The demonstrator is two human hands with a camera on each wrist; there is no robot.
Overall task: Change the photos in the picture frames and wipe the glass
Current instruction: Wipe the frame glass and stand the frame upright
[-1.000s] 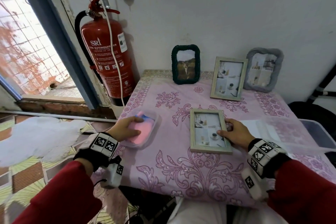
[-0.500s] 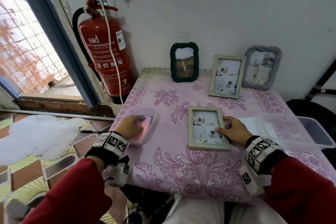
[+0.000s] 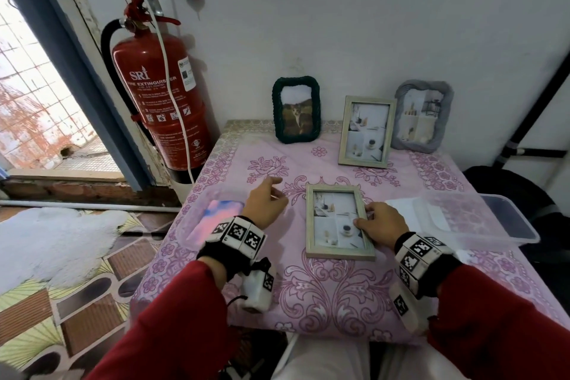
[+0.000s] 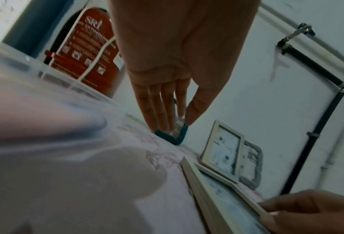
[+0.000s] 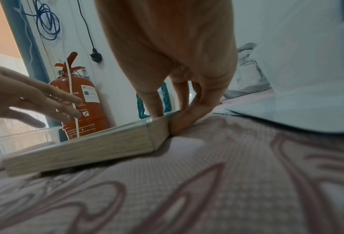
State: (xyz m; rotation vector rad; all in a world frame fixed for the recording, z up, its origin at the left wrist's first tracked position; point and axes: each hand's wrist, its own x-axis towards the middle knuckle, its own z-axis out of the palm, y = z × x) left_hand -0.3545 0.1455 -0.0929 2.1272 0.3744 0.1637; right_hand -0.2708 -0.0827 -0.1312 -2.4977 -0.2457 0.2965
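Observation:
A pale wooden picture frame (image 3: 337,220) lies face up on the pink tablecloth (image 3: 339,293). My right hand (image 3: 364,216) pinches its right edge, thumb on the glass; the right wrist view shows the fingers (image 5: 157,109) on top of the frame (image 5: 87,148) near its corner. My left hand (image 3: 271,191) hovers empty with straight fingers (image 4: 163,110) between the frame and a pink-and-blue cloth (image 3: 220,214), which lies in a clear tub at the table's left edge. Against the wall stand a green frame (image 3: 296,109), a second wooden frame (image 3: 367,131) and a grey frame (image 3: 422,116).
A clear plastic box (image 3: 481,222) sits at the right edge, with white sheets (image 3: 407,210) beside it. A red fire extinguisher (image 3: 163,102) with a white cable stands left of the table by the doorway. A white rug (image 3: 52,244) lies on the floor.
My left hand has come off the pink cloth and moved right and up toward the flat frame, holding nothing. My right hand stays on the frame's edge.

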